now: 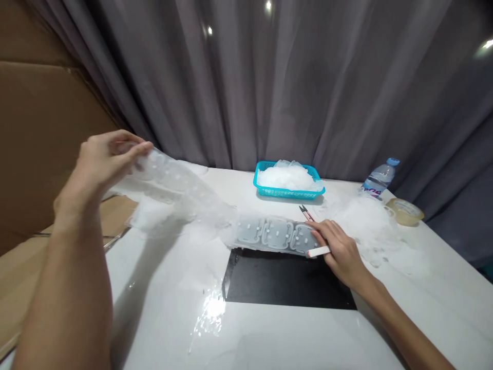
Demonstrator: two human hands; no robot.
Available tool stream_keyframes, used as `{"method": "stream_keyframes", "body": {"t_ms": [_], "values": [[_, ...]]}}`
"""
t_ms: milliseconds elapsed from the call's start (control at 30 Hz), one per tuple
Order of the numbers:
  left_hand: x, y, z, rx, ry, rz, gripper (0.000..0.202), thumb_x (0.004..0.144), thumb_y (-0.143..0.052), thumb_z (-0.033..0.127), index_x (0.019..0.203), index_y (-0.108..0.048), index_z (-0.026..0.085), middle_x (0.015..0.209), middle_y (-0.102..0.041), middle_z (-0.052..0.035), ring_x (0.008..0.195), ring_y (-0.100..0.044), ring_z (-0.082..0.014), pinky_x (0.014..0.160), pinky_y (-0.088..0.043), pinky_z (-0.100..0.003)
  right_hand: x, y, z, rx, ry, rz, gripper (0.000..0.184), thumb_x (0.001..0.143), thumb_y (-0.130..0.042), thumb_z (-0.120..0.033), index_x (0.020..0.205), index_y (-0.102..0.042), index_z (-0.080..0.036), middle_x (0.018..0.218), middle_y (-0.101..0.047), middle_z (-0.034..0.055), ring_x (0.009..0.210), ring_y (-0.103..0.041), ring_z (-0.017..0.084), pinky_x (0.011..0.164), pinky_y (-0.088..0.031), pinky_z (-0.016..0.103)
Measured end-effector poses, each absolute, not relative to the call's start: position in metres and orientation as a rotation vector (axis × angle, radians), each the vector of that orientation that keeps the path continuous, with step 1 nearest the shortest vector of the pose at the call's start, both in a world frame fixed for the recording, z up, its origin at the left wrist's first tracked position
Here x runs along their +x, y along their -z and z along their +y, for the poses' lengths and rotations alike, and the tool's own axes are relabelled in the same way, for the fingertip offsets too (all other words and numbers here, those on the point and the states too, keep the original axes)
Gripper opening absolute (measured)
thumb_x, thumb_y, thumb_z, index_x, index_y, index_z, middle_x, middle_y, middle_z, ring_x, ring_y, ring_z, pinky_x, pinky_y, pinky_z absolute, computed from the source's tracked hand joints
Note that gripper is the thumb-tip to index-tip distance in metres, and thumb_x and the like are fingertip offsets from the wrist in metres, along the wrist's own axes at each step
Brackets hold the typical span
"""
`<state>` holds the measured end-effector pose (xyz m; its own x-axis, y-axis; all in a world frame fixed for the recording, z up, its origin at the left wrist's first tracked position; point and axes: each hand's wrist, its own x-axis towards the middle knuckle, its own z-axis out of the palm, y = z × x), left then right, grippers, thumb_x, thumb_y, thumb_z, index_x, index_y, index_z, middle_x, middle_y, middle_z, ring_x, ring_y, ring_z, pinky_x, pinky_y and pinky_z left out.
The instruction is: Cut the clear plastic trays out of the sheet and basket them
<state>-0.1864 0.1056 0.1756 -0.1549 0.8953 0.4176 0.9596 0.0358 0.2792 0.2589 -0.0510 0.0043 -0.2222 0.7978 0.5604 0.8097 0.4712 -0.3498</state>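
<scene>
A long translucent plastic strip (215,210) with moulded parts runs across the white table (292,339). My left hand (103,164) is raised at the left, fingers pinched on the strip's far end. My right hand (341,249) rests on the strip's other end at the back edge of a black mat (285,282). It presses the strip down and holds a small white tool (319,252). Small snips (305,211) with red handles lie just behind that hand.
A turquoise basket (287,191) of clear plastic pieces stands at the back centre. A water bottle (379,179) and a roll of tape (404,210) sit at the right, with loose plastic scraps (365,221) nearby. Cardboard (38,154) stands at left; a grey curtain hangs behind.
</scene>
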Motion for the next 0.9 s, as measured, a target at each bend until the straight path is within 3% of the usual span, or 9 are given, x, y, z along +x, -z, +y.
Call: {"method": "stream_keyframes", "body": {"t_ms": [133, 333, 467, 533, 600, 700, 733, 800, 900], "values": [[-0.169, -0.181, 0.102, -2.259, 0.882, -1.955, 0.035, 0.101, -0.052, 0.044, 0.112, -0.067, 0.015, 0.085, -0.065, 0.0022, 0.072, -0.053, -0.0089, 0.071, -0.037, -0.017, 0.265, -0.014, -0.052, -1.376, 0.004, -1.934, 0.022, 0.109, -0.043, -0.027, 0.115, -0.064, -0.023, 0.102, -0.068, 0.0076, 0.096, -0.062, 0.026, 0.083, -0.048, 0.039], [-0.172, -0.160, 0.127, -2.465, 0.474, -1.972, 0.039, 0.099, -0.053, 0.052, 0.108, -0.069, 0.018, 0.080, -0.066, 0.0004, 0.076, -0.056, -0.0158, 0.071, -0.038, -0.023, 0.273, -0.013, -0.048, -1.480, -0.061, -1.783, 0.024, 0.107, -0.043, -0.033, 0.096, -0.061, -0.023, 0.091, -0.066, 0.0061, 0.089, -0.061, 0.025, 0.078, -0.046, 0.038], [-0.173, -0.121, 0.150, -2.482, 0.291, -2.044, 0.054, 0.094, -0.050, 0.065, 0.102, -0.074, 0.016, 0.091, -0.070, -0.0091, 0.087, -0.063, -0.0264, 0.078, -0.042, -0.030, 0.277, 0.001, -0.044, -1.608, -0.067, -1.914, 0.024, 0.105, -0.042, -0.029, 0.093, -0.062, -0.024, 0.092, -0.071, 0.0058, 0.088, -0.063, 0.026, 0.074, -0.047, 0.037], [-0.163, -0.106, 0.155, -2.458, 0.231, -2.008, 0.060, 0.095, -0.047, 0.066, 0.103, -0.075, 0.013, 0.103, -0.071, -0.0168, 0.106, -0.061, -0.0346, 0.093, -0.042, -0.039, 0.278, 0.007, -0.043, -1.621, -0.028, -1.984, 0.022, 0.104, -0.043, -0.026, 0.097, -0.064, -0.025, 0.096, -0.072, 0.0060, 0.092, -0.064, 0.027, 0.071, -0.047, 0.036], [-0.145, -0.096, 0.153, -2.583, 0.280, -1.852, 0.062, 0.095, -0.047, 0.067, 0.110, -0.075, 0.014, 0.125, -0.067, -0.0193, 0.127, -0.050, -0.0387, 0.111, -0.032, -0.047, 0.279, 0.010, -0.043, -1.624, 0.023, -2.037, 0.021, 0.103, -0.044, -0.024, 0.101, -0.065, -0.025, 0.098, -0.071, 0.0061, 0.094, -0.063, 0.027, 0.068, -0.047, 0.035], [-0.107, -0.086, 0.146, -2.953, 0.178, -1.577, 0.058, 0.088, -0.059, 0.072, 0.124, -0.072, 0.030, 0.142, -0.063, -0.0056, 0.136, -0.046, -0.0290, 0.116, -0.030, -0.037, 0.280, 0.014, -0.043, -1.625, 0.059, -2.106, 0.021, 0.101, -0.046, -0.020, 0.104, -0.066, -0.026, 0.099, -0.069, 0.0059, 0.096, -0.061, 0.027, 0.065, -0.048, 0.035], [-0.095, -0.082, 0.144, -3.159, 0.102, -1.460, 0.060, 0.083, -0.067, 0.071, 0.127, -0.071, 0.029, 0.146, -0.061, -0.0068, 0.139, -0.043, -0.0306, 0.117, -0.029, -0.038, 0.281, 0.016, -0.042, -1.632, 0.061, -2.121, 0.022, 0.100, -0.047, -0.018, 0.105, -0.066, -0.027, 0.099, -0.069, 0.0058, 0.096, -0.061, 0.027, 0.065, -0.048, 0.034], [-0.075, -0.074, 0.142, -3.445, -0.072, -1.378, 0.054, 0.077, -0.077, 0.066, 0.113, -0.076, 0.026, 0.133, -0.068, -0.0081, 0.137, -0.044, -0.0332, 0.113, -0.032, -0.039, 0.283, 0.019, -0.042, -1.663, 0.075, -2.132, 0.025, 0.097, -0.048, -0.013, 0.106, -0.067, -0.027, 0.099, -0.067, 0.0059, 0.097, -0.060, 0.027, 0.064, -0.048, 0.033], [-0.062, -0.066, 0.142, -3.612, -0.193, -1.340, 0.040, 0.083, -0.073, 0.059, 0.093, -0.076, 0.020, 0.102, -0.076, -0.0071, 0.107, -0.063, -0.0278, 0.093, -0.044, -0.033, 0.276, 0.016, -0.041, -1.710, 0.160, -2.070, 0.025, 0.098, -0.050, -0.016, 0.111, -0.069, -0.026, 0.103, -0.064, 0.0088, 0.098, -0.059, 0.029, 0.059, -0.045, 0.033]]}}
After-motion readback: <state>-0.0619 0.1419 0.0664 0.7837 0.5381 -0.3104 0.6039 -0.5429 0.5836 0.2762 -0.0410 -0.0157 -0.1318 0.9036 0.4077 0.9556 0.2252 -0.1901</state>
